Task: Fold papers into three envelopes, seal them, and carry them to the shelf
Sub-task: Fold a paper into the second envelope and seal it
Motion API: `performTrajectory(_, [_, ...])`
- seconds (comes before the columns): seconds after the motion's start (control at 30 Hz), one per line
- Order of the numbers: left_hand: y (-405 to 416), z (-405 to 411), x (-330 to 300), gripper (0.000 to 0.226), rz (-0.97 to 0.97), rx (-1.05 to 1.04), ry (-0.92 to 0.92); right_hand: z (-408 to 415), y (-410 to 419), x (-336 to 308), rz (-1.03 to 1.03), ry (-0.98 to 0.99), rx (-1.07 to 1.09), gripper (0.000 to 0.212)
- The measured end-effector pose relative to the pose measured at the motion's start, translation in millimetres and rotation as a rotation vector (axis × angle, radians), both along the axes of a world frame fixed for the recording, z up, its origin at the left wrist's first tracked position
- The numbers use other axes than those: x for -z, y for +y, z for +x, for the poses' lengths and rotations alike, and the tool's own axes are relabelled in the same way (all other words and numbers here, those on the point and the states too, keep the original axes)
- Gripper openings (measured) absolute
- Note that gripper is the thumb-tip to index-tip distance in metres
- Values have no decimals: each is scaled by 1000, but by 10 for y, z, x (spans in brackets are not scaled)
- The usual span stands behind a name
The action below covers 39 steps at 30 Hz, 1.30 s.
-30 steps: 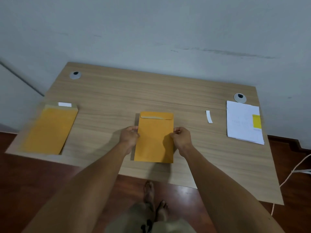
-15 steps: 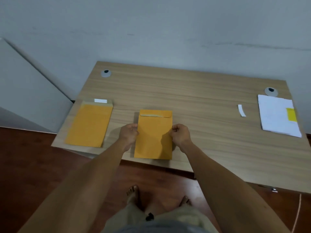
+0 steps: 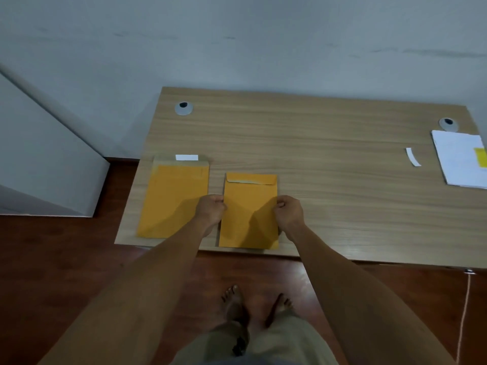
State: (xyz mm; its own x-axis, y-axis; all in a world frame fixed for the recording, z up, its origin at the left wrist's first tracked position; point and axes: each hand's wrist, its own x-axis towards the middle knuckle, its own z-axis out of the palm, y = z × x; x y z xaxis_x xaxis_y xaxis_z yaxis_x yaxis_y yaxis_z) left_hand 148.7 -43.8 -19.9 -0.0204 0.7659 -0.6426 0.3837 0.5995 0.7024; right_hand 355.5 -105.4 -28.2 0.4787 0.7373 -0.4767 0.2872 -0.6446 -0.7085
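Note:
A yellow envelope [image 3: 249, 206] with its flap folded down lies near the desk's front edge. My left hand [image 3: 210, 209] pinches its left edge and my right hand [image 3: 288, 212] pinches its right edge. To its left lies a stack of yellow envelopes [image 3: 171, 196] with an open flap and a white strip [image 3: 186, 157] at the top. A pile of white papers [image 3: 458, 159] with a yellow note sits at the desk's far right. A loose white peel strip [image 3: 413, 157] lies beside that pile.
The wooden desk [image 3: 316, 143] stands against a grey wall and has two round cable grommets [image 3: 183, 108]. A grey panel [image 3: 39, 159] stands to the left. My bare feet are on the red-brown floor, and a thin cable [image 3: 463, 312] hangs at the right.
Both hands have slid the held envelope leftward toward the envelope stack; the view has shifted left, so the papers now sit at the frame's right edge.

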Motion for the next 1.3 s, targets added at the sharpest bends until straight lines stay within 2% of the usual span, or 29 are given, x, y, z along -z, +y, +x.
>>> performTrajectory(0.13, [35, -28, 43, 37, 11, 5, 22, -53, 22, 35, -16, -33, -24, 43])
performTrajectory(0.43, [32, -8, 77, 39, 57, 19, 86, -100, 13, 12, 2, -47, 9, 36])
performTrajectory(0.67, [101, -152, -46, 37, 184, 42, 140, -201, 149, -145, 74, -125, -21, 36])
performTrajectory(0.97, [288, -854, -160, 39, 240, -45, 260, -947, 588, -228, 104, 2, -175, 30])
performTrajectory(1.17, [312, -1289, -176, 51, 232, -62, 415, -1436, 722, -194, 37, 85, -233, 34])
performTrajectory(1.3, [352, -1423, -135, 54, 192, -93, 432, -1611, 780, -198, -18, 92, -230, 36])
